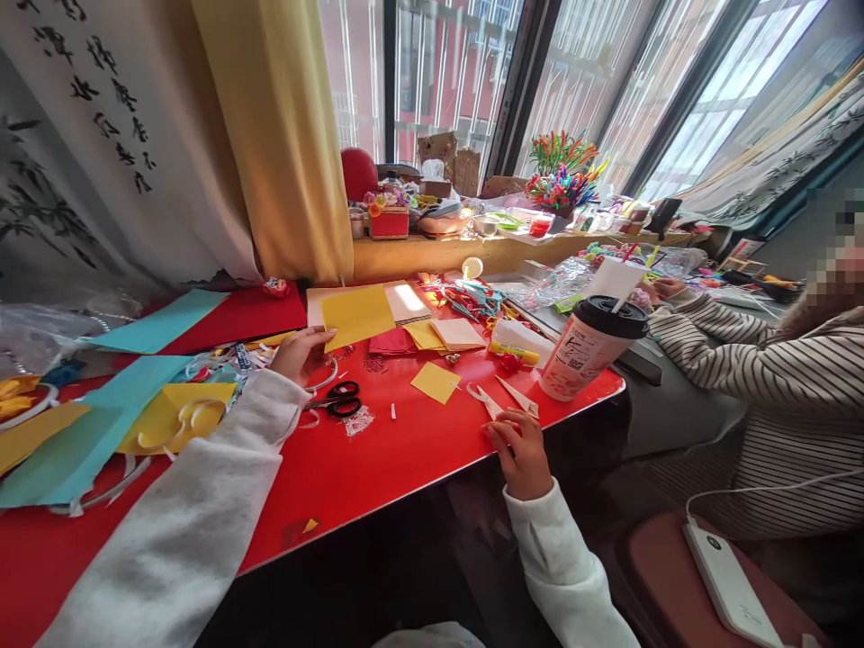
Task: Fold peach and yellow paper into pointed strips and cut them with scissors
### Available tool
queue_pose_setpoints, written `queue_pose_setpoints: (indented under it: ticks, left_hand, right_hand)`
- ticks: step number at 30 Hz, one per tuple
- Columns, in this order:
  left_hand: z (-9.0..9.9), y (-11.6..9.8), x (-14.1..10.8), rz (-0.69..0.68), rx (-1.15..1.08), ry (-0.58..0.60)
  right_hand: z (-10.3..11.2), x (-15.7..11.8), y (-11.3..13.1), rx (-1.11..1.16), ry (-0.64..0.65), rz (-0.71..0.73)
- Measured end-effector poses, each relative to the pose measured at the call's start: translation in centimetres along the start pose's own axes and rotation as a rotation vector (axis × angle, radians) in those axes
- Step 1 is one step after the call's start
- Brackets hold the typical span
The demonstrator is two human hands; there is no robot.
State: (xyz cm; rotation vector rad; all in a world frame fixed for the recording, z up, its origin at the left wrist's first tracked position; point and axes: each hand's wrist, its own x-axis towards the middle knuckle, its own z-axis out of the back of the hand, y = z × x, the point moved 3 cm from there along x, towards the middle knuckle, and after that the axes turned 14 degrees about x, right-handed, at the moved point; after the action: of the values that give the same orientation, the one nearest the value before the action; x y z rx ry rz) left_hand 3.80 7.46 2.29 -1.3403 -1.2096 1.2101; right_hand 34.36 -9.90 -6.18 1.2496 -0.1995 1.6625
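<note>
My left hand (302,353) is closed on the edge of a yellow sheet of paper (357,317), lifted over a stack of pale sheets (410,301). At the table's front edge, my right hand (523,454) has curved fingers slightly apart, close to a folded pale paper piece (491,403). Another folded pale piece (518,396) lies beside it. Between my hands lie a small yellow paper square (436,383) and black-handled scissors (343,399). Pale squares (459,334) rest on a yellow sheet further back.
A lidded paper cup (573,355) with a straw stands right of my right hand, near a yellow glue stick (514,352). Blue paper (101,432) and paper strips cover the left side. A co-worker in a striped sleeve (715,346) sits at right; a power bank (729,585) lies on a stool.
</note>
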Motion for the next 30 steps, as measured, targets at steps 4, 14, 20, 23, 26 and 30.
queue_pose_setpoints:
  ticks: [4,14,20,23,26,30]
  left_hand:
    - [3.0,0.0,-0.9,-0.011,-0.004,-0.014]
    - [7.9,2.0,-1.4,0.077,-0.052,-0.075]
    - [7.2,2.1,-1.7,0.036,0.016,-0.032]
    - [6.5,2.5,-1.9,0.053,0.06,0.037]
    - [6.0,2.8,-2.1,0.084,0.07,0.062]
    - [5.9,3.0,-2.0,0.109,0.072,0.071]
  right_hand:
    - [-0.6,0.2,-0.7,0.086,0.028,-0.115]
    - [-1.3,1.1,-2.8,0.035,0.08,-0.193]
    - [-2.4,1.2,-1.8,0.131,0.075,-0.434]
    - [-2.6,1.3,-1.6,0.088,-0.05,-0.612]
    - [-2.8,1.6,-1.8,0.091,-0.078,-0.624]
    - [-3.2,2.1,-2.1,0.113,0.044,-0.503]
